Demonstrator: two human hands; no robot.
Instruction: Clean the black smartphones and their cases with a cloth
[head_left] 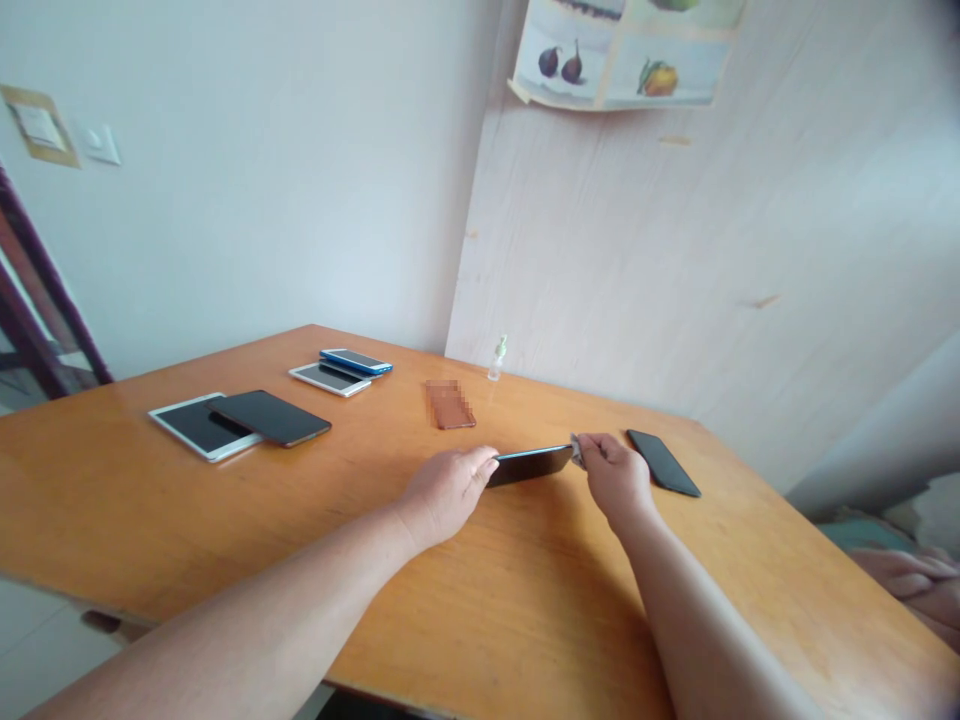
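My left hand (450,490) is closed on the left end of a dark flat device (529,465), a phone or small tablet with a pale upper edge. The device is tilted above the table and seen nearly edge-on. At its right end, my right hand (615,475) pinches a small white cloth or tissue (577,451) against or close beside the edge. The fingers hide most of the cloth. Just right of that hand, a black phone or tablet (664,463) lies flat.
On the wooden table (420,620) a dark tablet (274,415) overlaps a white tablet (195,425). Behind them, a blue phone (356,360) rests against a white phone (330,377). A brown case-like piece (454,408), partly pixelated, and a small spray bottle (498,358) stand farther back. Someone's hand (911,580) shows at right.
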